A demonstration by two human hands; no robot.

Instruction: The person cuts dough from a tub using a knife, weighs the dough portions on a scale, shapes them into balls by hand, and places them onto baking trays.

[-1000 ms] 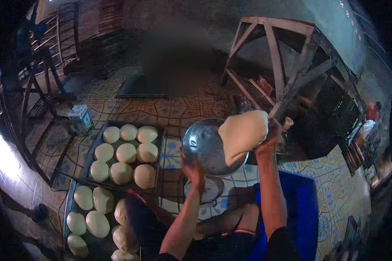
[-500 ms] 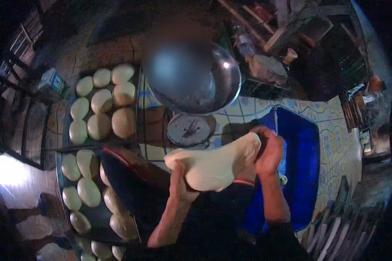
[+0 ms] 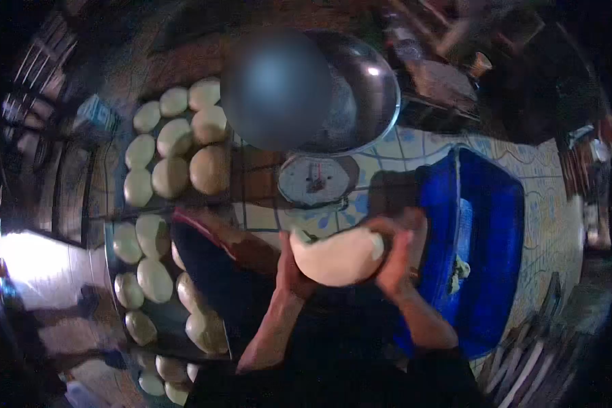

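Observation:
A large pale lump of dough (image 3: 336,260) is held between my two hands above my lap. My left hand (image 3: 296,272) grips its left end, fingers wrapped round it. At the other end my right hand (image 3: 396,255) is closed on the dough, its fingers partly blurred by motion. The lump sags in the middle and curves up at both ends. Just beyond it on the tiled floor sits a round dial scale (image 3: 317,181).
Dark trays (image 3: 177,306) on the left carry several rounded dough pieces (image 3: 154,280). A big metal bowl (image 3: 381,102) stands behind the scale, partly covered by a blurred patch. To the right is a blue plastic tub (image 3: 496,238) with dough scraps on an inner edge. Sticks (image 3: 523,367) lie at lower right.
The dough was stretched long and slanting; now it is shorter and more compact, with my hands closer together. The view has shifted, so the surroundings sit further right and slightly higher.

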